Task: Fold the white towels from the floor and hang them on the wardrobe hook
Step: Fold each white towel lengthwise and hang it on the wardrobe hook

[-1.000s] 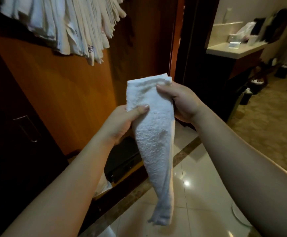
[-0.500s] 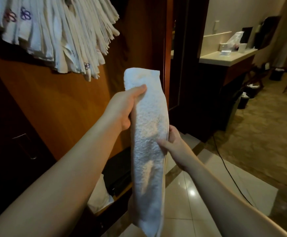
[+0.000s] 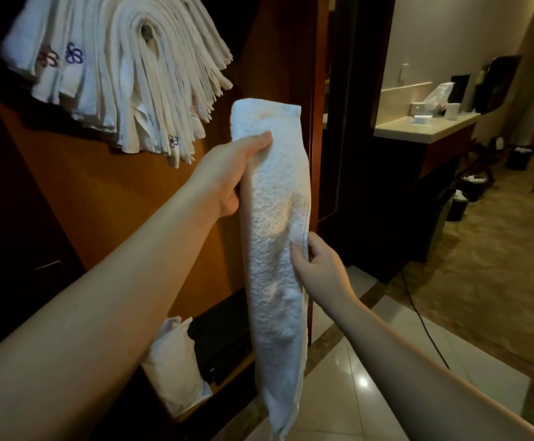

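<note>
Towel (image 3: 275,237) raised nearer hung towels (image 3: 125,78); left hand (image 3: 227,173), right hand (image 3: 316,265) pinching it.

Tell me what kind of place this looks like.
Probably a hotel room entry. A thick bunch of matching white towels hangs on a wooden wardrobe, a vanity counter holds toiletries, and tile gives way to patterned carpet.

R hand (image 3: 318,265) slid down towel (image 3: 275,237), L hand (image 3: 227,173) raised top
</note>
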A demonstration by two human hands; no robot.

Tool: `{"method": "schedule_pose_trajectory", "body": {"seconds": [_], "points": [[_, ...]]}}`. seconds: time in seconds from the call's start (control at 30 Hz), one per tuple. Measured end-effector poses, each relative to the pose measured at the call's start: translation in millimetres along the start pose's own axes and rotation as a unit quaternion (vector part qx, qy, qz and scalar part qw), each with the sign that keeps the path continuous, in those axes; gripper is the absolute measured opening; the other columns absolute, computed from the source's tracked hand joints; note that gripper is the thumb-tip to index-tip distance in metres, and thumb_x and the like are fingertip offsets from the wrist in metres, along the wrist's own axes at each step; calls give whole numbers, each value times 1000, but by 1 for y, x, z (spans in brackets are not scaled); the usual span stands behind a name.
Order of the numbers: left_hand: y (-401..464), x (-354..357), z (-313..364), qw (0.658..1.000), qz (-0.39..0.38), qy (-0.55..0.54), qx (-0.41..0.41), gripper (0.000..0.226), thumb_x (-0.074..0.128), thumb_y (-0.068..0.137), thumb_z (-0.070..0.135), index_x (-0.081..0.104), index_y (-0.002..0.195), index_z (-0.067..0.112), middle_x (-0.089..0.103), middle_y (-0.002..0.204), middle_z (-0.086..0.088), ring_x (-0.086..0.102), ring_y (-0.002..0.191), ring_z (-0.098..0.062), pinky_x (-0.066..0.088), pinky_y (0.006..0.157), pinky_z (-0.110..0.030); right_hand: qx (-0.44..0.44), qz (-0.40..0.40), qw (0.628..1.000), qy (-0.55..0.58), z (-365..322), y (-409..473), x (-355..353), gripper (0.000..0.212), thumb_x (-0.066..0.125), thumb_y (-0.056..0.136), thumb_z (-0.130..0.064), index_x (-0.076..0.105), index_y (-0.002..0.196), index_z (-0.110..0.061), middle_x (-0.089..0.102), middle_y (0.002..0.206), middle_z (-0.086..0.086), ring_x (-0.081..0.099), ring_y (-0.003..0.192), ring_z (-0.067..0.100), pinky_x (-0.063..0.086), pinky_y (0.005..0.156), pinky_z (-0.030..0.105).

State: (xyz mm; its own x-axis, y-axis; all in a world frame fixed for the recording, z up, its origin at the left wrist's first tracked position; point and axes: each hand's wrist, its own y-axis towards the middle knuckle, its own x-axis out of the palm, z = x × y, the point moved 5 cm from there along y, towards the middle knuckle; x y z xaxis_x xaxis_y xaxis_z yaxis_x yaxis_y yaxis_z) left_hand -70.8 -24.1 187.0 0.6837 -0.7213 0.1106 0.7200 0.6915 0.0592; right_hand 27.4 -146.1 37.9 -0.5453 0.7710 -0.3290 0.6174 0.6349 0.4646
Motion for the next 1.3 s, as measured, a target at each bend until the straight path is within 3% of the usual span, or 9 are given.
{"method": "schedule_pose_trajectory", "body": {"seconds": [0.17, 0.27, 0.43, 0.57, 0.73, 0.9, 1.07, 1.2, 1.3], "points": [[8, -6, 14, 999, -8, 28, 18, 34, 77, 86, 34, 65, 111, 14, 79, 93, -3, 77, 85, -21, 59, 82, -42, -19, -32, 994, -102, -9, 26, -7, 12, 50, 82, -32, 52, 74, -24, 58, 66, -7, 57, 67, -2, 39, 53, 15], [11, -8, 27, 999, -15, 33, 38, 34, 77, 86, 34, 65, 111, 14, 79, 95, -3, 77, 88, -22, 58, 85, -42, -20, -41, 994, -104, -19, 38, -13, 15, 48, 80, -34, 52, 75, -21, 64, 73, -2, 59, 73, 4, 42, 56, 21], [19, -10, 49, 999, -25, -18, 40, 30, 72, 90, 32, 62, 112, 13, 79, 92, -6, 77, 85, -23, 62, 64, -35, 89, -141, 950, 265, -19, 45, -9, 25, 68, 71, -31, 74, 95, -34, 77, 92, -10, 73, 87, 9, 57, 71, 26], [31, -19, 61, 996, -6, -83, 24, 40, 70, 92, 26, 58, 126, 8, 78, 101, -12, 76, 90, -30, 62, 71, -46, 100, -165, 943, 272, -7, 39, 0, 55, 87, 62, -56, 75, 106, -25, 78, 108, 2, 74, 100, 21, 59, 81, 33], [46, -30, 73, 993, 18, -115, 23, 35, 69, 94, 20, 56, 122, 5, 77, 92, -14, 76, 83, -30, 62, 61, -46, 53, -68, 982, 168, -9, 41, -7, 56, 68, 62, -86, 66, 106, -52, 74, 107, -19, 72, 96, 4, 56, 84, 39], [52, -29, 84, 991, 11, -130, 20, 24, 67, 95, 18, 57, 111, 5, 77, 94, -14, 76, 88, -31, 60, 80, -48, 87, -146, 948, 267, -14, 46, -2, 89, 85, 65, -56, 44, 139, -28, 73, 115, -16, 72, 104, 10, 58, 76, 26], [50, -18, 92, 994, -3, -107, 16, 27, 65, 96, 18, 55, 116, 4, 77, 94, -14, 76, 89, -30, 61, 75, -45, 162, -363, 898, 188, -25, 34, 8, 51, 89, 74, -30, 67, 117, -15, 78, 109, -2, 73, 102, 13, 57, 81, 23], [56, -20, 94, 995, 9, -95, 11, 29, 67, 95, 17, 53, 117, 3, 77, 98, -16, 76, 90, -32, 62, 69, -44, 158, -277, 927, 199, -28, 39, 5, 41, 79, 71, -35, 70, 108, -19, 78, 106, 0, 75, 96, 13, 58, 80, 23], [62, -14, 94, 996, 33, -78, 6, 45, 67, 94, 18, 49, 133, 5, 69, 117, -18, 71, 104, -36, 60, 78, -48, 202, -280, 887, 306, -18, 28, 13, 34, 82, 81, -22, 70, 111, -11, 79, 103, 3, 76, 94, 16, 58, 74, 23]]}}
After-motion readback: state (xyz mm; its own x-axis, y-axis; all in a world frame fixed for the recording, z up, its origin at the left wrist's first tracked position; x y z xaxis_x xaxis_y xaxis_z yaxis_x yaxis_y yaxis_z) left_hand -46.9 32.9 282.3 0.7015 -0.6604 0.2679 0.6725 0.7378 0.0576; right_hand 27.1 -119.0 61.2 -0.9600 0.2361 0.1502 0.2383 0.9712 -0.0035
